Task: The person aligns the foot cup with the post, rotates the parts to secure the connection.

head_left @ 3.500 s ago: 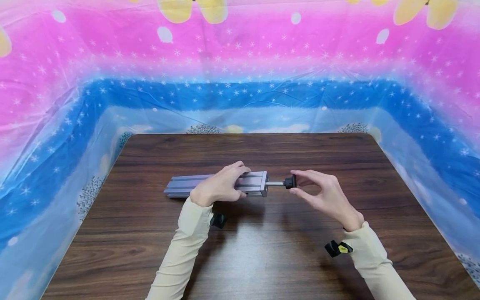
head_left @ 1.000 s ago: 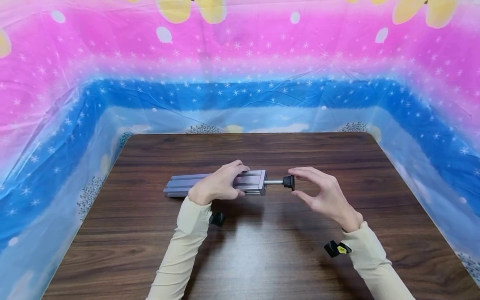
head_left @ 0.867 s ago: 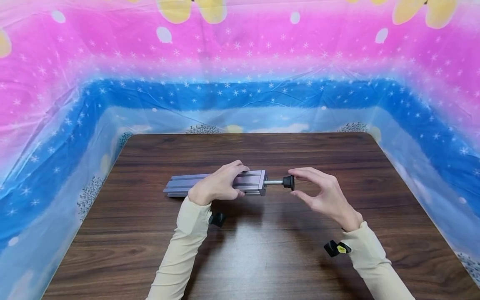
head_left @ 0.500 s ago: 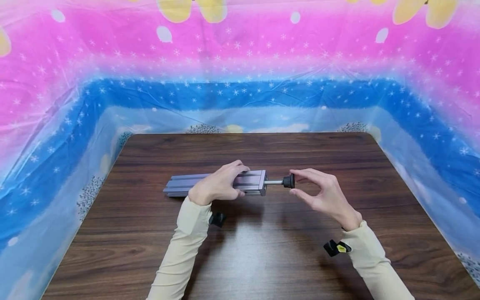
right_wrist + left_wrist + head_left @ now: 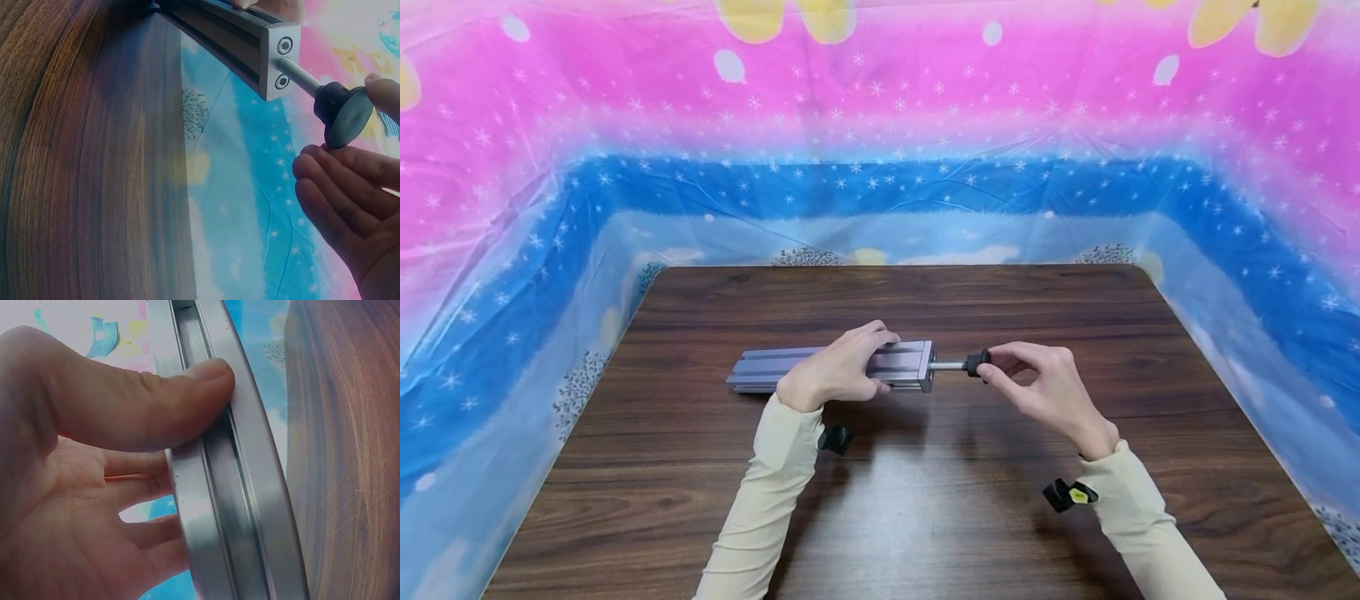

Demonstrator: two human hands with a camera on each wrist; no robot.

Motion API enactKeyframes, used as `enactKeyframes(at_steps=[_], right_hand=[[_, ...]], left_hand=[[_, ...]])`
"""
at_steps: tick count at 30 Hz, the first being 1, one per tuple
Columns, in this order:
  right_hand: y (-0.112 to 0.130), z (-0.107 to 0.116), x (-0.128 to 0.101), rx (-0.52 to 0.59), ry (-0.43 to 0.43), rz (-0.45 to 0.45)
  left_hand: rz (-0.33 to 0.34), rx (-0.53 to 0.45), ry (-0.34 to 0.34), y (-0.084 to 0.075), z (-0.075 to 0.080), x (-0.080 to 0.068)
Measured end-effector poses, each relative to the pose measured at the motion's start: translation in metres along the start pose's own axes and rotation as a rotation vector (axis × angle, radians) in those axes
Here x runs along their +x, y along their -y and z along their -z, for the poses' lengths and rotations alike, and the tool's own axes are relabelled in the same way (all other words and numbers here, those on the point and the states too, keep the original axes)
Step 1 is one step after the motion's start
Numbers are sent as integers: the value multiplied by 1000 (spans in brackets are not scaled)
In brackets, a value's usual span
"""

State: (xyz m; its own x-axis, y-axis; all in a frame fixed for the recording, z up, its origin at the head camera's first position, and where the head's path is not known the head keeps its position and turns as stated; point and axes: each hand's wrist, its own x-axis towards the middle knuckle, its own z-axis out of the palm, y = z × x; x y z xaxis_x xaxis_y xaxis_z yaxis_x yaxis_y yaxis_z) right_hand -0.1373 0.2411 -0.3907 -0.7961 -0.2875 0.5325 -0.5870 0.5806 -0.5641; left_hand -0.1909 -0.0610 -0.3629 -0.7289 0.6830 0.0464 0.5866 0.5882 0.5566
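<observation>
Head view: aluminium rail [image 5: 831,367] pinned down on the wooden table [image 5: 925,517], black knob [image 5: 976,363] pinched at its end

Clamped by the left hand [image 5: 835,375] near the rail's right half, thumb [image 5: 156,403] pressed flat along the slotted face and other fingers wrapped behind, probably to stop it rolling or sliding; lying lengthwise across the middle of the table, end plate [image 5: 279,61] facing right; threaded rod [image 5: 950,365] sticking out of that plate with the knob on its tip, held clear of the table; pinched lightly between thumb and fingertips of the right hand [image 5: 1045,392], remaining fingers loosely curled underneath, looked like a grip for twisting rather than pulling; starry pink and blue sheet [image 5: 880,125] draped around the back and sides, just backdrop really.
</observation>
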Motion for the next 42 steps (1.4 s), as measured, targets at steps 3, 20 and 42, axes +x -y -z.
enactKeyframes(at_steps=[3, 20, 42], right_hand=[[1, -1, 1, -23, -5, -43], [3, -1, 0, -88, 29, -107], [-2, 5, 0, 13, 9, 291]], left_hand=[[-2, 3, -2, 0, 0, 0], [-1, -8, -1, 0, -1, 0], [3, -16, 3, 0, 0, -1]])
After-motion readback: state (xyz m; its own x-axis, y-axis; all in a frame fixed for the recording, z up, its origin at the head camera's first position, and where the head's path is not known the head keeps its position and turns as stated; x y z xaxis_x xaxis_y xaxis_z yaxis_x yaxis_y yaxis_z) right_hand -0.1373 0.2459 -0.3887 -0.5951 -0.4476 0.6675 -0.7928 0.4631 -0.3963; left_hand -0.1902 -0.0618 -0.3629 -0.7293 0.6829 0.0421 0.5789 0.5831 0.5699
